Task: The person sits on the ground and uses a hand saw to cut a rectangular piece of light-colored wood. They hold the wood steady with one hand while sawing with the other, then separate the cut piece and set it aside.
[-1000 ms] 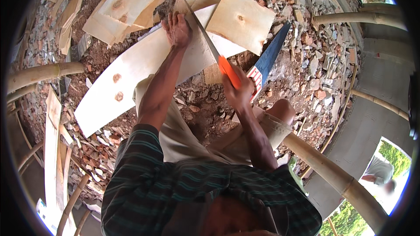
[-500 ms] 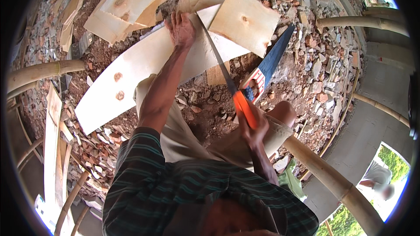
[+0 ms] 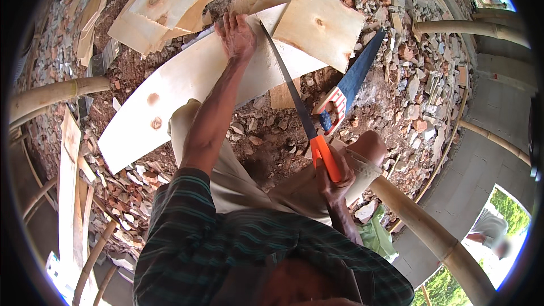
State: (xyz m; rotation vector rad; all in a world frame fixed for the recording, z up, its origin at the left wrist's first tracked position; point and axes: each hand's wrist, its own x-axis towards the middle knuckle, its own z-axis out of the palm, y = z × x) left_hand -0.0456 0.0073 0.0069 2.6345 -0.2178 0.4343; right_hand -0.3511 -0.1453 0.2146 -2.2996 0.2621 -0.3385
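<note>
Two saws are in view. One handsaw point(image 3: 294, 102) with an orange handle is in the right hand point(image 3: 334, 178), whose grip is clenched around that handle just above the person's knee; its thin blade runs up and away to the long pale plank point(image 3: 170, 96), meeting the plank's far edge right beside the left hand point(image 3: 237, 37). The left hand lies flat on the plank with fingers spread, pressing down rather than grasping anything. The plank lies slanted across the rubble ground point(image 3: 266, 147), and two dark knots show near its lower end. The second saw point(image 3: 348, 88), with a dark blue blade and a red-and-white handle, lies loose on the ground to the right of the plank, well apart from both hands. Beyond the plank lie thin wooden offcuts: one squarish board point(image 3: 317, 25) to the right, and perhaps three or four overlapping sheets point(image 3: 164, 0) to the left, though the pile is too jumbled to count surely. Several bamboo poles point(image 3: 430, 232) ring the work spot. No containers are visible.
</note>
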